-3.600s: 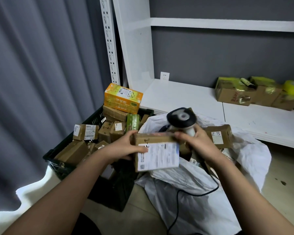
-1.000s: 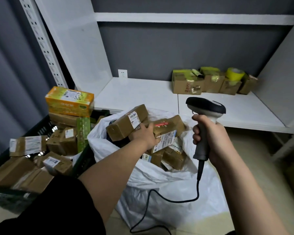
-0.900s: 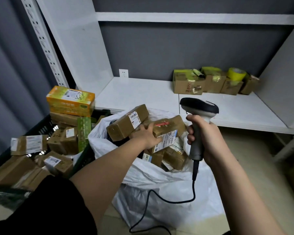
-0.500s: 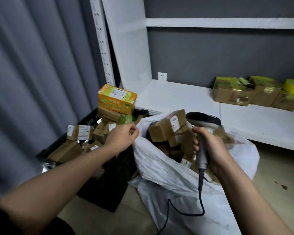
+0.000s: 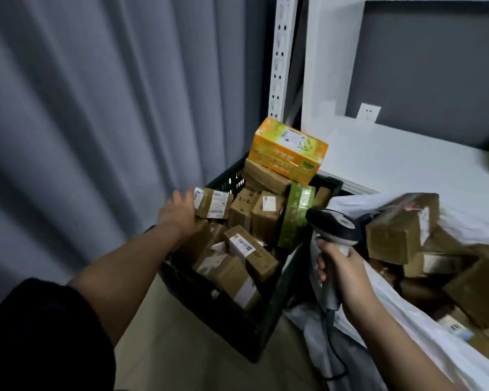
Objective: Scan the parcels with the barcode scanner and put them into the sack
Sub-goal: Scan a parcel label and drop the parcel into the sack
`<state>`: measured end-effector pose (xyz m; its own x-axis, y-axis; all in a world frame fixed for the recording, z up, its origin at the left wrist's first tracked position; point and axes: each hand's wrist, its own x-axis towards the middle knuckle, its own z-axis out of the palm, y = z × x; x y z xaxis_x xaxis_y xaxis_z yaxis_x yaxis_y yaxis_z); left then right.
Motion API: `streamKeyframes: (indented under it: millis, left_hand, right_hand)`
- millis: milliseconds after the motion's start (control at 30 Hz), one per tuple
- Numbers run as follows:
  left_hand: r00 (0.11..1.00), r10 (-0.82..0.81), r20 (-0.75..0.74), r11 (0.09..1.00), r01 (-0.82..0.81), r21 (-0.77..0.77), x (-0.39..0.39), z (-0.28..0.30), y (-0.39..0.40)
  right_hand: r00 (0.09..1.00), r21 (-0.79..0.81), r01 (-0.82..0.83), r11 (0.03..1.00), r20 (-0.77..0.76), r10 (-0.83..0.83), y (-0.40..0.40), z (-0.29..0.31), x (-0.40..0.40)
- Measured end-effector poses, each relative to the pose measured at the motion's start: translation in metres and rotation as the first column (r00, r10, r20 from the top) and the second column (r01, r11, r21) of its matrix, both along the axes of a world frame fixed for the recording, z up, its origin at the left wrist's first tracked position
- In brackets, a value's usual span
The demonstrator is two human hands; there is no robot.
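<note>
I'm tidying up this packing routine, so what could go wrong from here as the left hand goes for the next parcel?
The orange box sits high on the heap in the black crate; pulling a parcel from below might topple it. The left hand reaches with open fingers for the labelled parcel at the crate's edge, which could slip out. The scanner cable may snag on the sack.

A: Clothing? Lower left of frame.
B: Black short sleeve [image 5: 48, 331] on the left upper arm, loose fit. Both forearms bare. Left hand [image 5: 181, 213], right hand [image 5: 340, 263]: ungloved.
</note>
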<state>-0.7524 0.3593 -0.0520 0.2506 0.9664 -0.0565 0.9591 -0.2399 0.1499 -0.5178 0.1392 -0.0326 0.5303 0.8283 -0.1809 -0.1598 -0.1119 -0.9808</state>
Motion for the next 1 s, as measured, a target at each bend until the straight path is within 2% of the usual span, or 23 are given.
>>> streamKeyframes:
  millis: [100,233,333,500,633,700,767,800,833,900,967,1000]
  left_hand:
    - [0.975,-0.126,-0.182,0.987,0.142,0.074,0.011,-0.022,0.035]
    - [0.868,-0.220,-0.445,0.939,0.311,0.144,0.027,-0.050,0.072]
    - [0.876,-0.173,-0.451,0.964,0.244,0.105,0.039,-0.067,0.084]
    - [0.915,-0.081,-0.395,0.979,0.147,0.139,0.054,-0.077,0.087]
    - [0.911,-0.141,-0.388,0.940,0.246,0.236,0.056,-0.059,0.082]
    - [0.961,-0.153,-0.231,0.938,0.215,0.271,0.052,-0.037,0.073]
    - [0.992,-0.109,0.065,0.963,0.089,0.256,0.046,-0.013,0.060]
    - [0.973,-0.076,0.220,0.980,0.032,0.198,0.044,-0.001,0.050]
    - [0.933,-0.027,0.358,0.995,-0.010,0.102,0.043,0.007,0.039]
    - [0.797,0.090,0.597,0.991,-0.014,-0.130,0.048,0.029,0.011]
    - [0.646,0.217,0.732,0.930,0.093,-0.357,0.058,0.052,-0.029]
    - [0.570,0.295,0.767,0.871,0.170,-0.462,0.063,0.063,-0.052]
  right_hand:
    - [1.000,-0.006,-0.019,1.000,0.005,0.019,0.029,-0.023,-0.011]
    - [0.999,0.000,-0.001,1.000,0.048,0.001,0.048,-0.049,-0.017]
    - [0.999,-0.007,0.019,1.000,0.040,-0.019,0.049,-0.061,-0.021]
    - [0.998,0.003,0.006,1.000,0.057,-0.007,0.044,-0.065,-0.023]
    - [0.997,-0.013,-0.015,1.000,0.078,0.016,0.034,-0.058,-0.021]
    - [0.994,-0.014,-0.024,1.000,0.102,0.026,0.023,-0.045,-0.018]
    - [0.990,-0.015,-0.021,1.000,0.137,0.023,0.014,-0.032,-0.016]
    - [0.988,-0.015,-0.006,1.000,0.151,0.008,0.005,-0.022,-0.014]
    - [0.988,-0.009,0.015,1.000,0.156,-0.013,-0.002,-0.013,-0.013]
    - [0.985,0.015,0.060,0.998,0.163,-0.062,-0.016,0.012,-0.009]
    - [0.980,0.048,0.107,0.993,0.161,-0.114,-0.032,0.037,-0.001]
    - [0.977,0.068,0.127,0.990,0.163,-0.136,-0.041,0.050,0.002]
